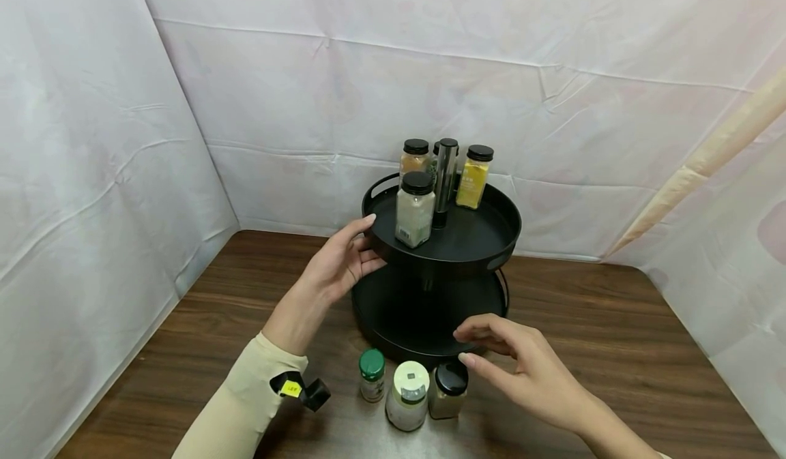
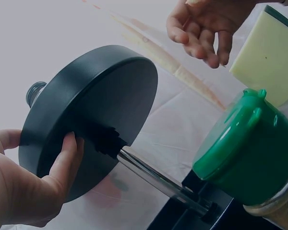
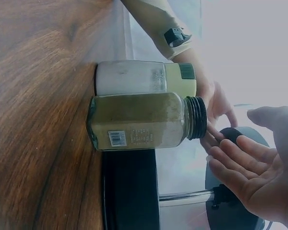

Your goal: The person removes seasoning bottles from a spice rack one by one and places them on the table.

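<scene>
My left hand (image 1: 334, 262) grips the left edge of a black two-tier round rack's upper tray (image 1: 482, 235). Its thumb lies at the rim and its fingers reach underneath, as the left wrist view shows. My right hand (image 1: 525, 367) hovers with bent, spread fingers and holds nothing, close to a square jar with a black lid (image 1: 448, 394). Beside that jar stand a shaker with a pale yellow-green lid (image 1: 408, 404) and a small green-capped bottle (image 1: 371, 377). On the upper tray, a black-lidded jar of pale contents (image 1: 414, 213) stands nearest me.
A yellow-filled jar (image 1: 473, 179) and an orange-toned jar (image 1: 414, 159) stand behind on the upper tray, around the metal post (image 1: 445, 179). Below is the lower tray (image 1: 405, 312), on a wooden table (image 1: 614, 336). White cloth (image 1: 368, 91) hangs behind.
</scene>
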`<action>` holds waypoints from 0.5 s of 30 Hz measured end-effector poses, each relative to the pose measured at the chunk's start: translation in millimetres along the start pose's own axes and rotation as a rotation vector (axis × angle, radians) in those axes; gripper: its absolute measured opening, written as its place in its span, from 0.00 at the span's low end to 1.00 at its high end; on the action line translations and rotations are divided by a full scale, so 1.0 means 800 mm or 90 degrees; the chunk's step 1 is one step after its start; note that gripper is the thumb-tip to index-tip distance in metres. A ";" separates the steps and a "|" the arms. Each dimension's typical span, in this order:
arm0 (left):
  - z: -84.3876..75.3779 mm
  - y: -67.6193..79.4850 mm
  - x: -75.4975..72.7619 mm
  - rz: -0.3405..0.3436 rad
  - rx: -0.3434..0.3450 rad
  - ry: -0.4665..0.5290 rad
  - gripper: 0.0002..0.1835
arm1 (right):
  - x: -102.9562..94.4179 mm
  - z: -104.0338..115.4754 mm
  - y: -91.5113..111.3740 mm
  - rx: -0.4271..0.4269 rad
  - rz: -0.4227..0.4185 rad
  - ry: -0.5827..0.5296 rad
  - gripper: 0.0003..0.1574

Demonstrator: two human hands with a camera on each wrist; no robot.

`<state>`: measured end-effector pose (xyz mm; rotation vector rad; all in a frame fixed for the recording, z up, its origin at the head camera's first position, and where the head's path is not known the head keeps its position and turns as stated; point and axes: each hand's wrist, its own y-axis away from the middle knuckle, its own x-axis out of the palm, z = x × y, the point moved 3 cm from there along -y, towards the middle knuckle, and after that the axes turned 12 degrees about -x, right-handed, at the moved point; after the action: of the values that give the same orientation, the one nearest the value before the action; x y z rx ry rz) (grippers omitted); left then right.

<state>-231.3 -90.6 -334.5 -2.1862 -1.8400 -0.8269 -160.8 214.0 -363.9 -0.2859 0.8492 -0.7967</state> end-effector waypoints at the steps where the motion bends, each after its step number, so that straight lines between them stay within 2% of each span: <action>1: 0.000 0.000 0.000 0.000 0.000 0.001 0.19 | -0.001 0.001 0.000 0.002 -0.004 0.003 0.18; 15: 0.000 0.000 0.001 0.000 -0.001 0.005 0.18 | -0.009 0.004 0.001 0.002 -0.021 0.038 0.20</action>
<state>-231.5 -89.9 -333.8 -2.1808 -1.8373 -0.8359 -161.2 219.7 -358.3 -0.2753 0.9009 -0.8414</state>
